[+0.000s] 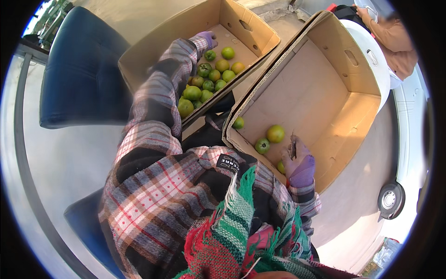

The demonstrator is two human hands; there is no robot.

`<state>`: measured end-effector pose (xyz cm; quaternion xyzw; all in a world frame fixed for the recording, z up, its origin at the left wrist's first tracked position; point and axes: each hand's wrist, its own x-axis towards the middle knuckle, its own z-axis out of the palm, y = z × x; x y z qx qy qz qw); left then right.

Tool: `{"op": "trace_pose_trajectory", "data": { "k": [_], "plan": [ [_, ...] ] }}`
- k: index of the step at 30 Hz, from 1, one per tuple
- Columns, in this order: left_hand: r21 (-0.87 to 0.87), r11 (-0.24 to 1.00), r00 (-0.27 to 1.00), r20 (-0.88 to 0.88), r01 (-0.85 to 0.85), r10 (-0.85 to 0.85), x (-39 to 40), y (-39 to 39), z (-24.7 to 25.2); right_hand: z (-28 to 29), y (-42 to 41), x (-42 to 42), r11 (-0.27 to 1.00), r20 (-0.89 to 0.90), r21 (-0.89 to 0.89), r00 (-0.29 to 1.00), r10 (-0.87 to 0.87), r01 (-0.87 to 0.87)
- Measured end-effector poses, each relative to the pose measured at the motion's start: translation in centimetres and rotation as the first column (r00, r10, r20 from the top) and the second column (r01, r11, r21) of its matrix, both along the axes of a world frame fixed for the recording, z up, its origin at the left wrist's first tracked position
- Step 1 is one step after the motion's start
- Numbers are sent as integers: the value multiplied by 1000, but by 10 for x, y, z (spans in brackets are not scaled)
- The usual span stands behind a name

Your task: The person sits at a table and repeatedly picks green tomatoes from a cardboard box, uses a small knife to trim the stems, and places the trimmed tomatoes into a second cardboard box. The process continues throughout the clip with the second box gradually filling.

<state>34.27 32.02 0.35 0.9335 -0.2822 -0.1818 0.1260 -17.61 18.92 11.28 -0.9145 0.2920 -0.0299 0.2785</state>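
My left hand, in a purple glove, reaches into the left cardboard box, just above a green tomato. Its fingers look curled, and whether they hold anything is hidden. Several green and yellowish tomatoes lie bunched along that box's near side. Low inside the right cardboard box is my gloved right hand, closed around a thin, dark, pointed tool. Beside it rest a larger yellow-green tomato and a smaller green one. Another tomato sits in the box's left corner.
A dark blue padded chair stands at the left. Behind the right box are a white plastic chair and another person in a brown sleeve. A pale vehicle with a wheel is at the far right.
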Motion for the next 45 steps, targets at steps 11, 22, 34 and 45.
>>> {"op": "trace_pose_trajectory", "data": {
  "k": [11,22,34,45],
  "plan": [
    [132,990,995,74,51,-62,-2,23,-78,28,5,7,973,-105,229,994,12,12],
    [-535,406,276,-793,-741,-543,-75,-20,89,15,-5,-3,980,-81,198,996,31,-15],
    [-533,645,794,88,548,-602,-288,-26,184,14,-9,-6,977,7,-214,1000,-20,21],
    [-363,689,727,-47,627,-686,-317,-40,154,12,-7,-5,907,-49,-416,997,55,-70]
  ]
}}
